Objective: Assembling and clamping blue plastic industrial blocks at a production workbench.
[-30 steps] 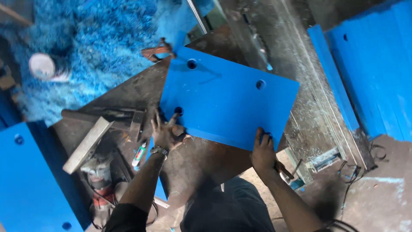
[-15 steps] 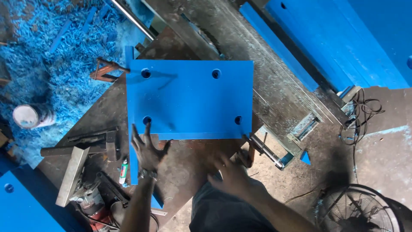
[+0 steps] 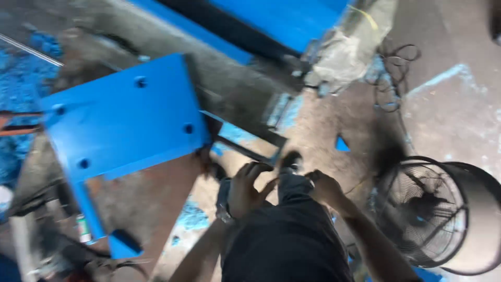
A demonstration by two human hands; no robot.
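Note:
A blue rectangular plate (image 3: 122, 120) with several round holes lies flat on the workbench (image 3: 151, 209) at the left. My left hand (image 3: 244, 187) hovers to the right of the plate's near corner, fingers curled apart, holding nothing. At centre, my right hand (image 3: 324, 186) is also empty, fingers bent. Both hands sit above my dark trousers (image 3: 284, 240) and a dark shoe (image 3: 290, 161). The picture is motion-blurred.
A round black wire-cage fan (image 3: 425, 209) stands on the floor at the right. Long blue panels (image 3: 282, 21) lean at the top. Cables (image 3: 391, 78) lie on the floor. Blue shavings (image 3: 21, 78) cover the far left. A narrow blue bar (image 3: 88, 214) lies beneath the plate.
Both hands have come off the blue plate and drawn back toward my body. The view has swung right, so the plate now sits at the left and a floor fan appears.

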